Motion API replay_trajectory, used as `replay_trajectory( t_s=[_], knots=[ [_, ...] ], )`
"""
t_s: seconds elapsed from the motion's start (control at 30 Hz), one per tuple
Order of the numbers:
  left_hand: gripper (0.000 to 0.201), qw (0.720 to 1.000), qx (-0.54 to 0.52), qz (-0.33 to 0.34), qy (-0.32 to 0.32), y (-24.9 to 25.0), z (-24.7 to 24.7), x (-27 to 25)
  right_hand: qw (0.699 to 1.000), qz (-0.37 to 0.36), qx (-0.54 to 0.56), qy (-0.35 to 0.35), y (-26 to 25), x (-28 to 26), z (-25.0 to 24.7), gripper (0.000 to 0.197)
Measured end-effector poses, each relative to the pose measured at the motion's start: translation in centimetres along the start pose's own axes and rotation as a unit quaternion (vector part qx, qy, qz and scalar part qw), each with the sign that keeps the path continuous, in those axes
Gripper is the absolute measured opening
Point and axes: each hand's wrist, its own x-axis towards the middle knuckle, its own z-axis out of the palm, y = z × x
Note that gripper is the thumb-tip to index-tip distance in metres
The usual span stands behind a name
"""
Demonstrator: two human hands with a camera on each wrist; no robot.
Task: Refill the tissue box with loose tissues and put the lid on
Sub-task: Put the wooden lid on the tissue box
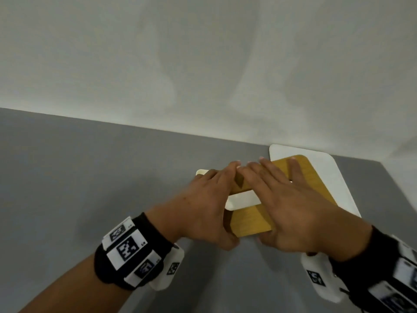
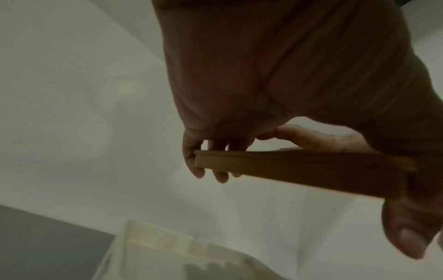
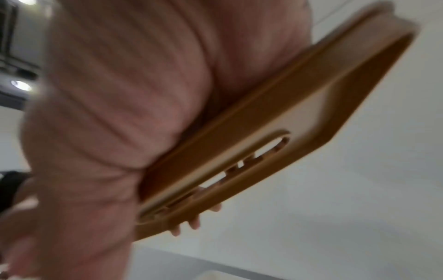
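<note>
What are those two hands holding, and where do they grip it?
The wooden lid: left hand grips its left edge, right hand lies over its top and near edge.

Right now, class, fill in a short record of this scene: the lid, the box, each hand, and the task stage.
lid: wooden lid with a slot, held above the box, tilted
box: white tissue box on the grey table, partly hidden under the lid
left hand: left hand grips the lid's left end
right hand: right hand grips the lid's right side
stage: lid not yet seated
</note>
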Motion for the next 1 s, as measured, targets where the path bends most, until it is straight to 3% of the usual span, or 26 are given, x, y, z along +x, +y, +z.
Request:
replay_trajectory(
  t_s=[0.17, 0.27, 0.33, 0.43, 0.53, 0.7, 1.0],
  knots=[
    [0.14, 0.997, -0.074, 0.003, -0.023, -2.6, 0.6, -0.6, 0.996, -0.057, 0.068, 0.007, 0.4, 2.5, 1.3, 0.128],
    [0.128, 0.967, -0.24, -0.012, 0.083, -6.1, -0.1, -1.5, 0.992, -0.038, 0.115, 0.044, 1.5, 3.9, 2.9, 0.13],
    [0.123, 0.943, -0.297, -0.065, 0.139, -10.0, 0.5, -2.6, 0.988, -0.009, 0.148, 0.041, 2.2, 4.8, 4.1, 0.137],
    [0.137, 0.95, -0.269, -0.151, 0.051, -13.9, 3.0, -3.0, 0.986, 0.011, 0.161, 0.033, 2.7, 6.4, 5.8, 0.145],
    [0.146, 0.956, -0.241, -0.162, -0.045, -14.4, 5.6, -1.1, 0.989, 0.009, 0.144, 0.026, 2.7, 8.2, 6.9, 0.147],
    [0.136, 0.952, -0.282, -0.113, -0.026, -13.8, 7.8, 1.0, 0.991, -0.013, 0.128, 0.022, 1.8, 10.2, 7.9, 0.147],
    [0.117, 0.971, -0.197, -0.135, -0.03, -13.3, 7.4, 1.0, 0.992, -0.023, 0.126, 0.02, 2.1, 11.2, 8.7, 0.148]
  ],
)
